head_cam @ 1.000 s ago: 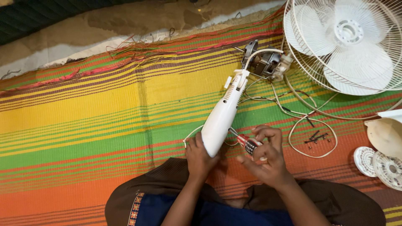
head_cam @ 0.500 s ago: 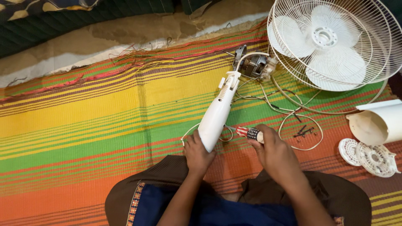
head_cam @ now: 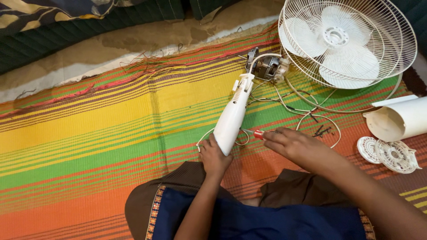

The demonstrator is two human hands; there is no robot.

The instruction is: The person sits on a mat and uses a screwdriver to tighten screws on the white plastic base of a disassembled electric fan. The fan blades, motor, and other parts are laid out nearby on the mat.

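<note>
My left hand (head_cam: pixel 214 156) grips the lower end of a white fan stem (head_cam: pixel 233 114) that lies on the striped mat. At the stem's far end sits the bare metal fan motor (head_cam: pixel 266 66), with white wires (head_cam: pixel 307 106) trailing from it. My right hand (head_cam: pixel 293 146) holds a red-handled screwdriver (head_cam: pixel 259 134), its tip pointing at the side of the stem. Past the motor lies a white fan cage with its blades (head_cam: pixel 348 41).
A colourful striped mat (head_cam: pixel 98 133) covers the floor. A white cone-shaped fan cover (head_cam: pixel 398 120) and round white plastic parts (head_cam: pixel 389 154) lie at the right. Small dark screws (head_cam: pixel 322 130) sit inside the wire loop. Dark cushions (head_cam: pixel 66 26) line the far edge.
My right hand has shifted right and turned, now showing the screwdriver's red handle aimed at the stem. The view has drifted, so the fan cage sits more to the left.
</note>
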